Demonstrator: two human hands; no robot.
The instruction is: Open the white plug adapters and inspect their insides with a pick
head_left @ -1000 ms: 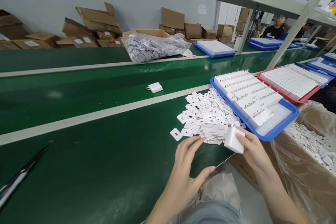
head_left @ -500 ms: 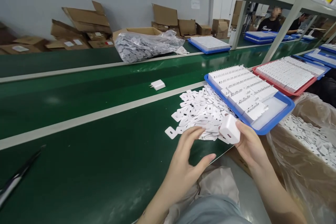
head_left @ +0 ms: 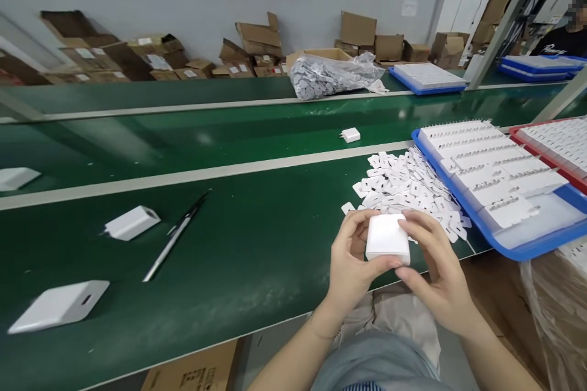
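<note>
A white charger plug [head_left: 386, 237] is held up over the table's front edge, its broad smooth side facing me. My left hand [head_left: 349, 261] grips it from the left, with the thumb along its lower edge. From the right, my right hand [head_left: 441, 269] pinches the same charger, a fingertip on its upper right corner and the thumb at its lower right. The charger's prongs do not show. Just beyond my hands lies a heap of flat white cover plates [head_left: 408, 180] with small slots. A blue tray [head_left: 516, 250] with rows of pronged white chargers stands to the right.
On the green work surface [head_left: 257, 244] at left lie a pen [head_left: 172, 244] and white chargers [head_left: 132, 223]. Another charger [head_left: 351, 135] is on the belt beyond. A bag of white parts [head_left: 325, 76], a red tray [head_left: 568, 165] and cardboard boxes [head_left: 261, 40] stand around.
My view has swung left, bringing the pen and more chargers into sight. My left hand, open before, has closed on the charger that my right hand was holding, and the charger has been turned.
</note>
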